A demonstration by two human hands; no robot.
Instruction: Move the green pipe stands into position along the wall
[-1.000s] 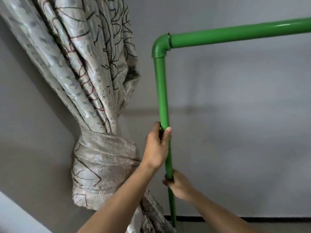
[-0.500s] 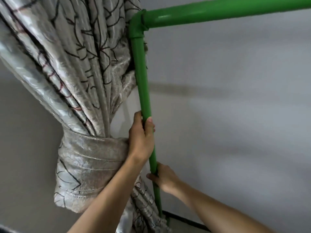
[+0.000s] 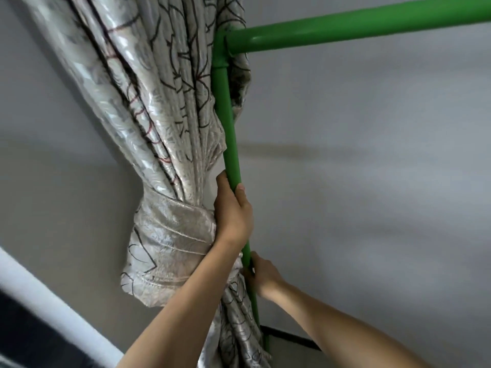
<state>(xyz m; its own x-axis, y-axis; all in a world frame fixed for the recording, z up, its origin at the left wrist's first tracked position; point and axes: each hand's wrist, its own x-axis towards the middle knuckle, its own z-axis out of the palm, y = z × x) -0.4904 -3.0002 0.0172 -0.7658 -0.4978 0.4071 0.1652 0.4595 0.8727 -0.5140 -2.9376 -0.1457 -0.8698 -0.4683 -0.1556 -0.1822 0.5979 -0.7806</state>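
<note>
A green pipe stand [image 3: 229,134] rises up the middle of the head view, its upright post joined by an elbow to a horizontal bar [image 3: 358,25] running off to the right. My left hand [image 3: 233,211] is wrapped around the post at mid height. Lower down, my right hand [image 3: 261,274] grips the same post. The post's foot reaches the floor near the wall's dark skirting and is partly hidden by the curtain.
A tied-back silvery patterned curtain [image 3: 164,144] hangs right beside the post and touches it on the left. A plain grey wall [image 3: 372,181] stands behind. A white ledge [image 3: 39,301] crosses the lower left corner.
The stand has shifted left, from clear of the curtain to pressed against it. Both hands kept their grip on the post and moved with it.
</note>
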